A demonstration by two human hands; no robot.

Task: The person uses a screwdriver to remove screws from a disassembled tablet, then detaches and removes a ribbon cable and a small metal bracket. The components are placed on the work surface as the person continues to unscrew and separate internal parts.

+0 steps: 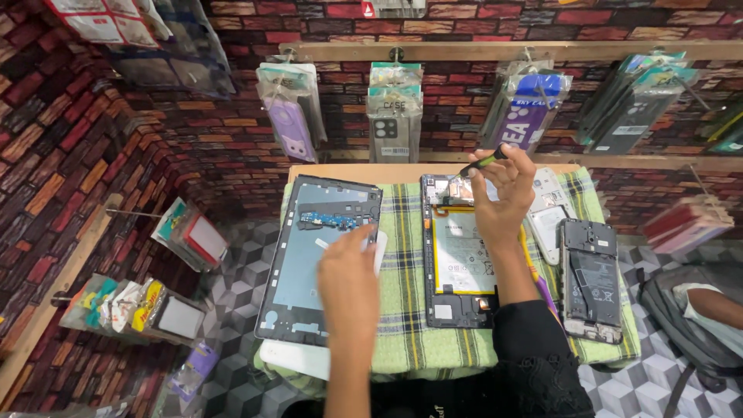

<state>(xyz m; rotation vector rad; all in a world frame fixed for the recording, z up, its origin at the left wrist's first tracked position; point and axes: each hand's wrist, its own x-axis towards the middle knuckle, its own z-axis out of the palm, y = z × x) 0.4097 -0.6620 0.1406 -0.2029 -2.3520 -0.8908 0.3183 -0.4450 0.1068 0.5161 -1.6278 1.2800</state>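
My left hand (350,280) rests flat on the right edge of an opened tablet back frame (317,255), beside its small blue circuit board (333,220). Fingers lie over a white strip at the frame's edge; no grip shows. My right hand (501,193) is raised above an opened tablet body (458,263) with a pale battery, pinching a thin black and green screwdriver (484,162) that points up and left. Both devices lie on a green checked cloth (402,294).
An opened phone (591,280) and a white phone shell (551,217) lie at the cloth's right. Packaged phone cases (395,112) hang on pegs along the brick-pattern wall behind and left. A grey backpack (685,310) and another person's arm sit at right.
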